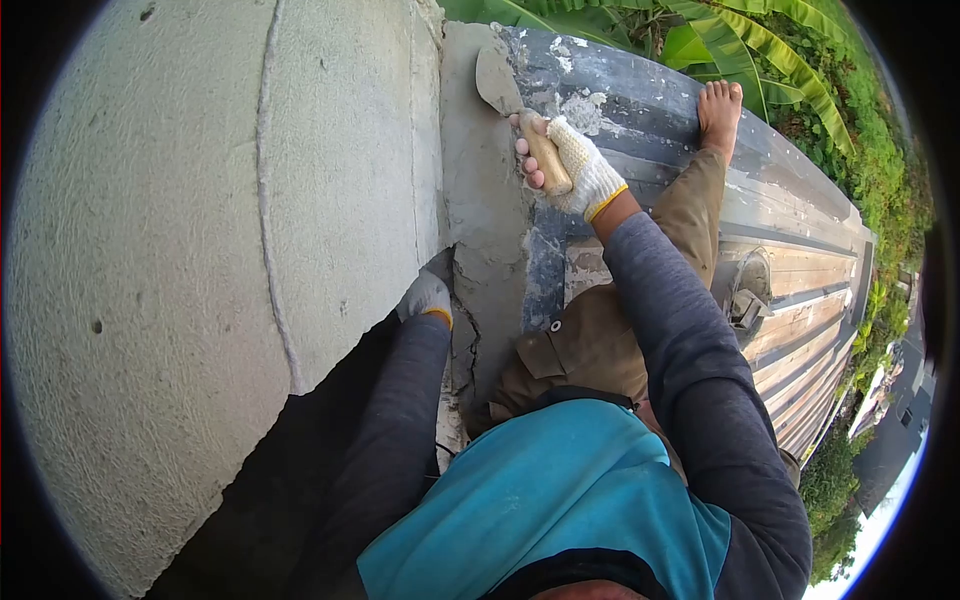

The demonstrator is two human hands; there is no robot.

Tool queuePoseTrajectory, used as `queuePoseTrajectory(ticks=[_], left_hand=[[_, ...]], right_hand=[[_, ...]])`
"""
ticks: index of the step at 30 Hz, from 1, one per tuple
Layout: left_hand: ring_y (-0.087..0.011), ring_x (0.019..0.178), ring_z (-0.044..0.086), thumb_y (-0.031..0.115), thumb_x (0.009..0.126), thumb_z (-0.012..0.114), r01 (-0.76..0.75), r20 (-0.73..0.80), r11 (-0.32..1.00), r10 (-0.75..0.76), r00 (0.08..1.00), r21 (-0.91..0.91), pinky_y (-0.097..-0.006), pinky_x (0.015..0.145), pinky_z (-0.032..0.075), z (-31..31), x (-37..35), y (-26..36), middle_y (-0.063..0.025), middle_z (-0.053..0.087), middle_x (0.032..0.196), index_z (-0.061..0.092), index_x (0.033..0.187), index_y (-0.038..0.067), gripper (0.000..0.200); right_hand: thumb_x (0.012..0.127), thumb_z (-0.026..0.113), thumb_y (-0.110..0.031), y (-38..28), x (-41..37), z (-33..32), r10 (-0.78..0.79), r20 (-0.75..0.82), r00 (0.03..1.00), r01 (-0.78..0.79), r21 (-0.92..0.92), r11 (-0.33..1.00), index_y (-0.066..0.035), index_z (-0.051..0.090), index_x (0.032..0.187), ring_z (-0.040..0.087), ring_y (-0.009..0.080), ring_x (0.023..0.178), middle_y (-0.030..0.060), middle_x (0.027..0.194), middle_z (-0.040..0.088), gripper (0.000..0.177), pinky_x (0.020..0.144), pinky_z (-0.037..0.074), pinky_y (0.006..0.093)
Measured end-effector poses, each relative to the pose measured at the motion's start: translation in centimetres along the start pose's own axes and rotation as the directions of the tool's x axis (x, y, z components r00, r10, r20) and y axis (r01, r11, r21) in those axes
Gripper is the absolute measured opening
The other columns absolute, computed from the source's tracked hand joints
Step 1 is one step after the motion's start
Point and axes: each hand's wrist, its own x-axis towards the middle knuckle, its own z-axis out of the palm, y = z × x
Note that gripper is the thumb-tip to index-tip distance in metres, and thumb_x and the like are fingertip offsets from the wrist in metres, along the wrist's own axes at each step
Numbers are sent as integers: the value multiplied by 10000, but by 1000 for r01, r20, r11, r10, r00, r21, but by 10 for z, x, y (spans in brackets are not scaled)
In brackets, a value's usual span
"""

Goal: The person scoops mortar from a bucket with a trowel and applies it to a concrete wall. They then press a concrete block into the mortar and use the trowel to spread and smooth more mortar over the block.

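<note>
My right hand (575, 165), in a white knit glove, is closed around the wooden handle of a trowel (497, 78). The trowel's grey blade lies against a strip of wet cement (480, 190) at the edge of a plastered wall (200, 230). My left hand (426, 298), also gloved, presses against the lower corner of that wall beside cracked cement, with its fingers hidden behind the corner. It holds nothing that I can see.
I crouch on a corrugated metal roof (790, 260) smeared with mortar, my bare foot (720, 110) near its upper edge. Banana leaves (740, 40) and greenery lie beyond the roof. A dark gap (300, 450) opens below the wall.
</note>
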Motion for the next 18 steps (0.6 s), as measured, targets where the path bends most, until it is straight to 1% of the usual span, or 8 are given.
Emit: queuePoseTrajectory(ticks=[3,6,9,10,12,14,16,18], left_hand=[[-471,1099,596,254,952,351,-14,-46,999,12,999,-45,-474,939,476,10,5,-7,-337,626,1151,607,1050,-87,438],[-473,1114,588,256,949,353,18,-26,999,-19,999,-42,-471,946,473,3,1,-2,-337,622,1163,608,1060,-88,443],[-473,1124,583,261,947,351,38,91,999,-39,995,14,-466,955,469,-26,-11,21,-341,622,1164,607,1078,-88,452],[-473,1125,583,260,946,350,28,164,999,-35,986,43,-464,958,467,-30,-14,25,-344,622,1161,604,1089,-88,453],[-471,1120,588,255,947,351,41,143,999,-44,989,20,-463,956,467,-28,-13,26,-343,626,1154,597,1095,-86,446],[-468,1114,592,251,948,353,65,126,998,-65,990,3,-462,954,468,-18,-9,17,-342,629,1148,591,1101,-84,438],[-466,1106,598,258,950,356,82,-19,993,-84,996,-82,-462,949,469,-2,0,7,-340,632,1141,588,1095,-90,442],[-465,1113,597,278,951,354,66,50,998,-64,997,-21,-463,950,468,-5,-2,3,-340,632,1145,597,1089,-93,464]], right_hand=[[963,627,-297,-6,10,-6,-44,2,999,43,79,996,-37,494,1317,597,161,644,73,924,601,460,529,556,288],[976,603,-280,-23,18,-2,-221,-221,950,261,171,950,-33,495,1315,601,173,665,85,944,610,433,546,557,286],[1010,537,-268,-42,23,-8,-123,114,986,101,181,978,-26,490,1286,580,159,694,74,937,598,370,564,548,252],[1010,537,-268,-48,29,-8,-127,113,985,105,180,978,-26,490,1286,580,159,694,74,937,598,370,564,548,252],[990,574,-241,-55,39,-4,-91,-7,996,91,182,979,-12,501,1215,586,167,699,91,946,601,330,567,553,258],[948,635,-209,-61,38,16,-308,-384,870,388,151,909,4,502,1117,603,196,704,119,955,602,303,568,572,310],[959,609,-218,-69,19,4,-357,-379,854,334,-128,934,-39,512,1122,613,207,700,102,919,606,261,575,580,335],[954,602,-223,-85,-19,-21,-317,-262,912,100,-607,788,-91,518,1122,621,196,696,68,879,619,229,560,557,338]])
